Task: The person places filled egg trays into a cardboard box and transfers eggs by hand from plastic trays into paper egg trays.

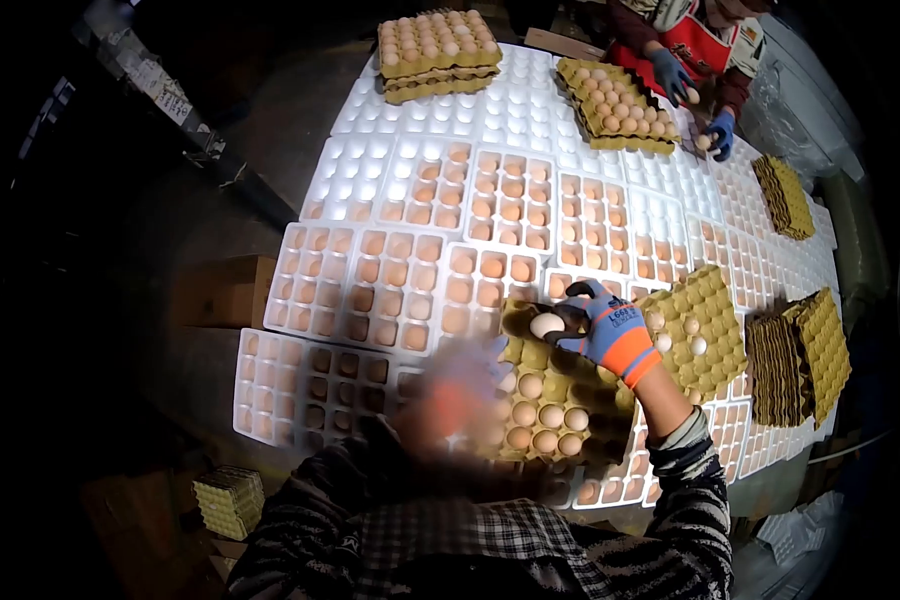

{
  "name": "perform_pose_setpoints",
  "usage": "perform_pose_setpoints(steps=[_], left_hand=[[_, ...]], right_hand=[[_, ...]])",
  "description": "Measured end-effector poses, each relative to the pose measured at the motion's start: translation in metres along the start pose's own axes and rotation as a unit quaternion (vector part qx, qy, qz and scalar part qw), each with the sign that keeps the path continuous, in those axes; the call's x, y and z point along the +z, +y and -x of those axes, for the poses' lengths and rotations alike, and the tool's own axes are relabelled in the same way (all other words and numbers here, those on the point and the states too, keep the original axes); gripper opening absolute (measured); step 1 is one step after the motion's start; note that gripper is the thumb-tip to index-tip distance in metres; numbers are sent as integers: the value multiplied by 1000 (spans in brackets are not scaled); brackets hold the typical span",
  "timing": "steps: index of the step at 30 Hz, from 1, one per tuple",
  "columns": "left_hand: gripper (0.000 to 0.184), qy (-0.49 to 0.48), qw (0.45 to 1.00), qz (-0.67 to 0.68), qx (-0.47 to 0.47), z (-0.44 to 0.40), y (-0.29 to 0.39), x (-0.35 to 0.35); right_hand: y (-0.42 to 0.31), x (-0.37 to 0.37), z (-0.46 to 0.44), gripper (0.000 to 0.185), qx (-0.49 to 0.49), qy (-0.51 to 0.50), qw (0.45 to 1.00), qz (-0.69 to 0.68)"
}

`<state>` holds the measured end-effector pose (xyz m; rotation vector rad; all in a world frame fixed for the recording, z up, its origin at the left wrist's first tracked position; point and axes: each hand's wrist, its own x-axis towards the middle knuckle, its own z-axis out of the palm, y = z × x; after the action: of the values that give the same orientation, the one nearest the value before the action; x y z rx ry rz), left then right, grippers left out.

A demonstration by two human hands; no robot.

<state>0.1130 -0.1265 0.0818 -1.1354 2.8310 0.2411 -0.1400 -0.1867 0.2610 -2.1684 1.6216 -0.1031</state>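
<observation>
My right hand [612, 332], in a grey-blue glove with an orange cuff, pinches a pale egg [546, 325] between black-tipped fingers. Directly below it lies a yellowish pulp egg tray [598, 388], partly filled with several eggs [551, 416] toward its near side. Over the tray's left edge, my left hand [454, 398] is smeared by motion, so its fingers and anything in them cannot be made out. Just beyond the right wrist, a second pulp tray [722, 340] holds several eggs.
White plastic egg trays [395, 278], many filled with eggs, cover the table. Stacked pulp trays [775, 372] stand at right. Egg-filled pulp trays [438, 48] rest at the back left, another [618, 105] at the back. A co-worker [695, 45] in blue gloves handles eggs there.
</observation>
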Motion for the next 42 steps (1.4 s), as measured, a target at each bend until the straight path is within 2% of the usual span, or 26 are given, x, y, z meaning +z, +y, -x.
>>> perform_pose_setpoints(steps=[3,5,8,9,10,11,12,13,15,16,18,20,21,23,25,28,29,30,31,33,34,35,36,39,40,42], left_hand=[[59,97,964,244,-35,10,-15,-39],[56,107,898,418,-93,18,-35,-51],[47,283,829,464,-133,30,-88,-48],[46,356,827,413,-138,33,-119,-49],[45,330,668,621,-243,42,-138,-87],[45,390,730,510,-235,48,-175,-83],[44,426,775,382,-268,52,-207,-81],[43,487,784,296,-246,51,-246,-74],[52,449,824,161,-304,47,-310,-64],[54,403,812,196,-374,43,-326,-70],[50,359,827,179,-394,28,-355,-63],[44,283,854,180,-397,15,-377,-57],[41,243,867,179,-398,11,-386,-55],[40,268,850,184,-413,-5,-398,-55],[42,269,826,186,-459,-24,-404,-56],[44,192,885,155,-395,-34,-414,-55],[43,218,864,161,-424,-37,-411,-62],[43,297,856,177,-384,-40,-417,-62],[42,373,841,194,-342,-40,-423,-66],[39,505,797,206,-260,-45,-444,-56],[38,497,806,80,-312,-48,-451,-46],[38,455,828,102,-311,-45,-465,-22],[38,412,848,124,-311,-39,-480,-5],[36,513,761,311,-247,-29,-469,-1],[37,505,744,345,-270,-16,-460,7],[40,486,707,407,-314,6,-444,13]], right_hand=[[-38,-1,-88,49,-70,72,995,-14],[-69,13,-157,48,-93,109,989,25],[-103,48,-256,45,-111,127,980,107],[-112,58,-283,44,-112,118,978,130],[-122,67,-306,43,-113,109,976,153],[-135,74,-323,37,-102,96,973,186],[-139,82,-342,34,-99,89,969,208],[-140,95,-361,32,-95,80,965,230],[-133,122,-390,28,-108,59,964,234],[-139,122,-390,29,-121,74,969,202],[-156,116,-379,30,-145,102,975,136],[-177,122,-386,36,-136,76,987,-35],[-183,126,-389,36,-138,32,990,-13],[-187,137,-402,42,-142,-52,987,61],[-188,141,-414,40,-141,-1,990,17],[-185,149,-434,42,-152,81,983,-70],[-186,150,-441,42,-160,110,976,-103],[-186,149,-449,43,-167,141,966,-135],[-185,148,-456,46,-159,103,971,-146],[-174,163,-465,50,-169,137,976,20],[-166,171,-470,52,-172,151,968,102],[-153,168,-469,57,-173,101,979,46],[-151,155,-457,58,-185,112,976,-20],[-123,120,-402,51,-269,143,914,-266],[-109,106,-370,51,-285,154,889,-324],[-73,73,-284,51,-267,185,887,-328]])
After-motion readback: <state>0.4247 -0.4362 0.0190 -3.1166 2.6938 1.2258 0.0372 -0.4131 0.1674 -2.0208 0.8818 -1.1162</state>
